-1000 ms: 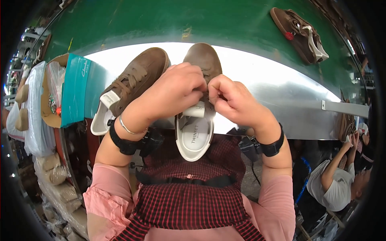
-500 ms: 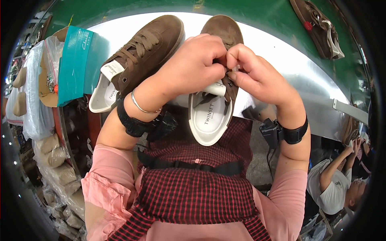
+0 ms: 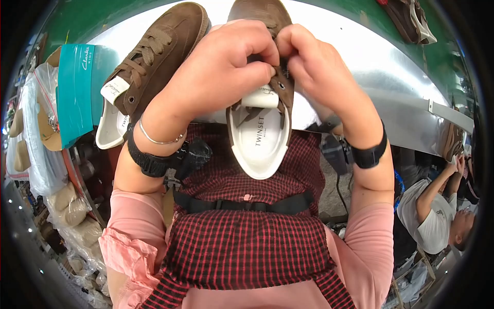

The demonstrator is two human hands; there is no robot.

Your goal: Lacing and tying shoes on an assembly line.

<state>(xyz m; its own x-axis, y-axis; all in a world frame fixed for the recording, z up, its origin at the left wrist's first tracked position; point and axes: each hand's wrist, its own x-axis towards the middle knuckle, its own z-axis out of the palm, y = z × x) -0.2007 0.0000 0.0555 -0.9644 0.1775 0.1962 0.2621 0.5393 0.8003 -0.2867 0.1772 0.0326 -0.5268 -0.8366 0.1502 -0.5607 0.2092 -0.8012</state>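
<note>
A brown lace-up sneaker (image 3: 261,135) with a white insole and white heel rim stands in front of me, heel toward my body. Over its lacing, my left hand (image 3: 231,64) is closed in a pinch beside the folded-back white tongue label. Close against it, my right hand (image 3: 316,67) pinches too, at the eyelet edge on the shoe's right side. What lies between the fingertips of either hand is hidden. To the left rests the matching brown sneaker (image 3: 159,49), laced, with loose lace ends on top.
Both shoes are on a shiny metal table (image 3: 370,67). A teal box (image 3: 77,95) stands left, beside plastic-wrapped goods (image 3: 46,139). Another brown shoe (image 3: 404,20) lies on the green surface at the far right. A co-worker (image 3: 429,216) sits to the right, arms raised.
The shoes, table and both hands now appear higher and slightly farther left in view. My hands remain pinched at the same shoe's lacing, and my right fingers have shifted slightly.
</note>
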